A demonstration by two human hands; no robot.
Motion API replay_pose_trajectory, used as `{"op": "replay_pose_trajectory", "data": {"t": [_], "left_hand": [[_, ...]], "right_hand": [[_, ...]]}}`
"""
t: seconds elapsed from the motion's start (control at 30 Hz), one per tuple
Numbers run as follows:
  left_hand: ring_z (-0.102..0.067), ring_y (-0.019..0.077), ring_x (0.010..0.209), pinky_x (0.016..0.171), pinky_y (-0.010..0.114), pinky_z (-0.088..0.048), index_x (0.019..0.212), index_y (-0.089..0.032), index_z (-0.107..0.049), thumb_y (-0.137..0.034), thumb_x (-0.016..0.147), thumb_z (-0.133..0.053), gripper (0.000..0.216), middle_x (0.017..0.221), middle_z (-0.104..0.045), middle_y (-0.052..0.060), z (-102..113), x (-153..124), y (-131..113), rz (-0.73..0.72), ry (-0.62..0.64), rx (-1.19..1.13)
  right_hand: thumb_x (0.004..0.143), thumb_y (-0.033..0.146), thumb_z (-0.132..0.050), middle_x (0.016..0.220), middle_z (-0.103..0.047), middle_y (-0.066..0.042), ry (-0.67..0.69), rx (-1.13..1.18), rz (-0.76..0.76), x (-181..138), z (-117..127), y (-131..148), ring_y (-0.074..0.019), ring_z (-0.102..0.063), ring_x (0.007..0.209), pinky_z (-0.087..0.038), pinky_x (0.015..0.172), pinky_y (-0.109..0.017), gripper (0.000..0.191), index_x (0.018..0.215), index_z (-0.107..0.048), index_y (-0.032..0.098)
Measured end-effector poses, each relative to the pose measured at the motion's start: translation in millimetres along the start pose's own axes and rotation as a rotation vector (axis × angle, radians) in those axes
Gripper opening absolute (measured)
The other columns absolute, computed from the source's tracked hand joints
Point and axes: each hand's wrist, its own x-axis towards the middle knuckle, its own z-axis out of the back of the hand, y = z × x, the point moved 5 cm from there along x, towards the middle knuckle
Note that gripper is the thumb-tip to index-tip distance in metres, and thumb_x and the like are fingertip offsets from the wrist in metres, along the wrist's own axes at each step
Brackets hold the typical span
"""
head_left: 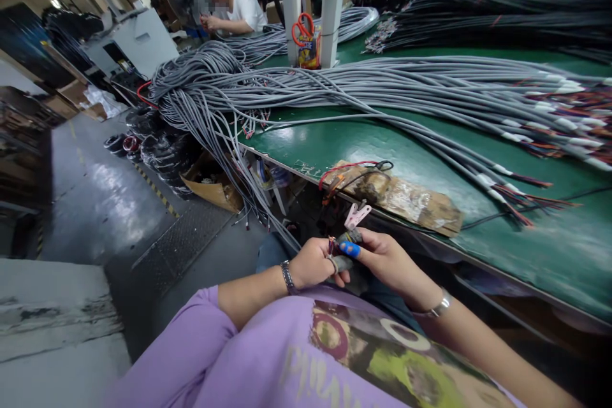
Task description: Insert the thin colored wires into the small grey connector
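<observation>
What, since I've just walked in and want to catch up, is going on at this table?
The person wearing the camera has thin coloured wires in the left hand. The right hand is close against it, fingers bent, with blue on its thumb; exactly what it grips is too small to tell. A pale pink clip is just beyond the hands. Grey cables stretch across the green table behind a wooden board, and a co-worker in white is farther back.
</observation>
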Motion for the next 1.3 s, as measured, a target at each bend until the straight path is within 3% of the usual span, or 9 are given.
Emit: {"op": "replay_pose_trajectory", "data": {"t": [0.1,0.2,0.37,0.5,0.73,0.93,1.13,1.3], "left_hand": [[-0.055,0.0111,0.044,0.043,0.021,-0.041,0.062,-0.011,-0.056,-0.057,0.06,-0.076,0.05,0.057,-0.059,0.005,3,1,2,-0.015,-0.021,-0.028],[-0.055,0.0105,0.043,0.042,0.019,-0.036,0.064,-0.01,-0.057,-0.055,0.066,-0.073,0.047,0.056,-0.059,0.004,9,2,2,-0.091,-0.13,-0.092],[-0.055,0.0092,0.042,0.041,0.018,-0.03,0.058,-0.009,-0.059,-0.051,0.073,-0.066,0.044,0.054,-0.059,0.005,13,3,-1,-0.179,-0.262,-0.141],[-0.055,0.0087,0.043,0.042,0.018,-0.031,0.059,-0.01,-0.059,-0.053,0.074,-0.066,0.047,0.055,-0.059,0.005,11,2,-3,-0.195,-0.246,-0.122],[-0.058,0.0122,0.047,0.045,0.021,-0.042,0.07,-0.011,-0.058,-0.059,0.064,-0.076,0.051,0.06,-0.062,0.005,1,-1,0,-0.085,-0.009,-0.061],[-0.056,0.0112,0.046,0.043,0.02,-0.036,0.062,-0.01,-0.059,-0.059,0.071,-0.069,0.052,0.056,-0.059,0.006,9,1,1,-0.16,-0.159,-0.076],[-0.056,0.0099,0.044,0.043,0.019,-0.032,0.062,-0.009,-0.06,-0.054,0.074,-0.067,0.046,0.055,-0.059,0.005,9,1,-1,-0.201,-0.173,-0.085],[-0.056,0.011,0.045,0.042,0.02,-0.033,0.062,-0.01,-0.06,-0.058,0.071,-0.069,0.049,0.057,-0.06,0.006,8,0,1,-0.166,-0.17,-0.078]], "right_hand": [[0.074,0.06,-0.071,0.071,-0.067,-0.003,-0.032,0.044,-0.026,-1,3,-1,-0.0156,-0.057,0.064,-0.048,0.066,-0.029,0.043,0.079,-0.068,0.018],[0.072,0.064,-0.071,0.081,-0.068,-0.005,-0.087,0.124,-0.072,-1,10,-8,-0.0157,-0.058,0.073,-0.048,0.071,-0.028,0.049,0.084,-0.068,0.017],[0.066,0.058,-0.079,0.08,-0.064,-0.003,-0.123,0.197,-0.101,-5,13,-23,-0.0118,-0.052,0.07,-0.044,0.065,-0.025,0.047,0.085,-0.068,0.017],[0.064,0.054,-0.082,0.071,-0.061,-0.001,-0.21,0.186,-0.027,-5,10,-18,-0.0111,-0.05,0.065,-0.042,0.063,-0.025,0.042,0.077,-0.067,0.017],[0.059,0.056,-0.083,0.066,-0.062,-0.002,-0.22,0.125,-0.026,-5,5,-5,-0.0133,-0.051,0.062,-0.043,0.061,-0.027,0.044,0.072,-0.067,0.017],[0.06,0.067,-0.077,0.067,-0.059,-0.002,-0.332,0.292,-0.103,-4,15,-18,-0.0106,-0.047,0.058,-0.041,0.057,-0.026,0.053,0.068,-0.061,0.017],[0.064,0.053,-0.082,0.072,-0.058,-0.001,-0.157,0.286,-0.096,-6,8,-20,-0.0109,-0.048,0.065,-0.042,0.063,-0.025,0.044,0.083,-0.065,0.017],[0.064,0.053,-0.082,0.071,-0.06,-0.001,-0.185,0.176,-0.034,-5,6,-14,-0.0123,-0.049,0.065,-0.042,0.064,-0.027,0.042,0.079,-0.066,0.017]]}}
